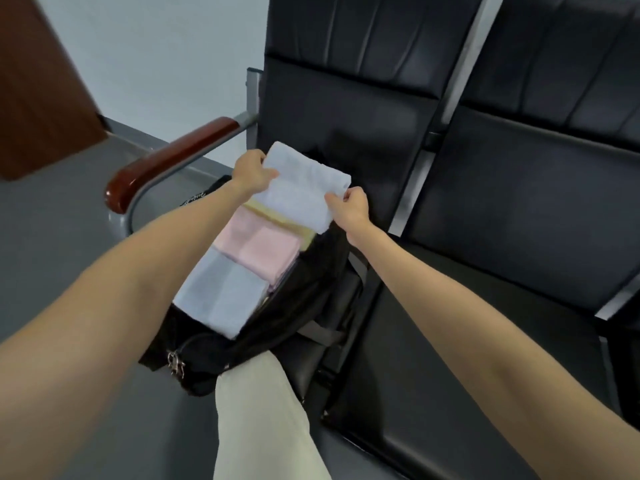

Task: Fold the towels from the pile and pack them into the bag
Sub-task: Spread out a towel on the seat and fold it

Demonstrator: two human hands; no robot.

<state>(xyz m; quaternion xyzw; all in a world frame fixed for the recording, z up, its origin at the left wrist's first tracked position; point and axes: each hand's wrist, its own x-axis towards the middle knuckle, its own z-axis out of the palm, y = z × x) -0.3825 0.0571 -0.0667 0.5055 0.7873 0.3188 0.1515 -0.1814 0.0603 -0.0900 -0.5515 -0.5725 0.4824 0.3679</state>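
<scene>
The bag lies open on the left seat, beside the armrest. Three folded towels sit in it in a row; a fourth rests on the farthest.

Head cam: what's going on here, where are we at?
A person is packing folded towels into a black bag that lies open on a black seat. Both hands hold one folded pale blue towel over the far end of the bag: the left hand grips its left edge, the right hand pinches its right edge. Already in the bag, in a row: a yellow towel, a pink towel and another pale blue towel nearest the camera. No unfolded pile is in view.
</scene>
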